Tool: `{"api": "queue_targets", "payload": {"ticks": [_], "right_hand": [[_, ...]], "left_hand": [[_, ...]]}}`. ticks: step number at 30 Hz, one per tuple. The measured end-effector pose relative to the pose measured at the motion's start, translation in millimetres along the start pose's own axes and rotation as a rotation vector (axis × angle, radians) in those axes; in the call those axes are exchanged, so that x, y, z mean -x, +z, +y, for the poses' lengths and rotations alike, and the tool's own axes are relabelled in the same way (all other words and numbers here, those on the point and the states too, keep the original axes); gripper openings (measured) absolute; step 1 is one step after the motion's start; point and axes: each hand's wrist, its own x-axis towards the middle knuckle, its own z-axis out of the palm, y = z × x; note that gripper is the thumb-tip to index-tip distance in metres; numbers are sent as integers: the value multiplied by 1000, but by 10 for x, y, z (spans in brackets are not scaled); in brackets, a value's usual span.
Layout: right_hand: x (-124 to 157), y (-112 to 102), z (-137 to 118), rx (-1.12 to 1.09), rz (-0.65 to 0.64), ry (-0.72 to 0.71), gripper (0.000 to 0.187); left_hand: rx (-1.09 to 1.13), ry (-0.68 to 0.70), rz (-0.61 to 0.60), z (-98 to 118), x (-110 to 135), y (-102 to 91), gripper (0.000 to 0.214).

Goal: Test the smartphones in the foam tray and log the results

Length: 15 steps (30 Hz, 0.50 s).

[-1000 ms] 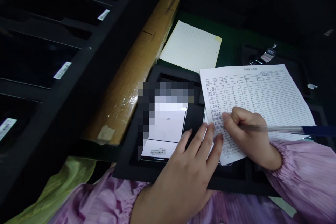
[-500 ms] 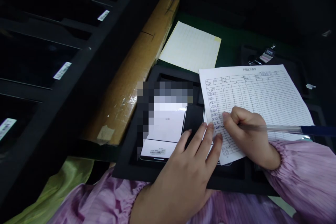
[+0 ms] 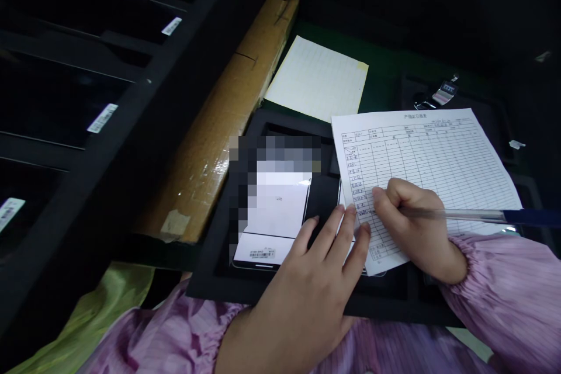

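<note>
Clear ballpoint pen w/ dark blue end (image 3: 456, 215) sits firmly in right grip (image 3: 416, 228): thumb + fingers closed on barrel, tip hidden behind fingers, at lower left of printed white paper form (image 3: 429, 169), by its handwritten left column. Pen's long axis runs nearly level from grip to frame's right edge. Left grip (image 3: 319, 269) is open, fingers spread, tips at form's lower-left edge, just beside white-filmed phone-shaped device (image 3: 274, 210), partly pixelated, in black foam tray (image 3: 219, 286). Right hand is nearer the pen tip's spot on form. Left of grips: brown cardboard strip (image 3: 205, 158). Beyond form: cream grid-paper sheet (image 3: 318, 79). Far left: black slotted rack w/ barcode labels (image 3: 79, 70).
</note>
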Motion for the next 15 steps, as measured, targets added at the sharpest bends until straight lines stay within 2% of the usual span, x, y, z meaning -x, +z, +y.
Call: {"api": "queue_targets", "payload": {"ticks": [4,7,9,11,12,13,15], "right_hand": [[4,14,-23,-57,-13,42,46],[-47,-72,-76,-199,136,130,46],[-107,-237,-112,-312,312,139,38],[-137,-480,-127,-344,486,64,30],[-122,-613,-122,-337,522,7,28],[-81,-739,-106,-326,516,-50,29],[74,-926,-51,-258,397,-107,34]], "left_hand": [[6,-7,-7,5,0,7,72],[20,-10,-6,0,-9,11,74],[26,-13,-3,-11,-17,14,77],[29,-15,7,-25,-21,21,79],[31,-16,22,-32,-21,27,80],[33,-18,36,-38,-19,35,79],[42,-27,63,-46,-11,60,76]]}}
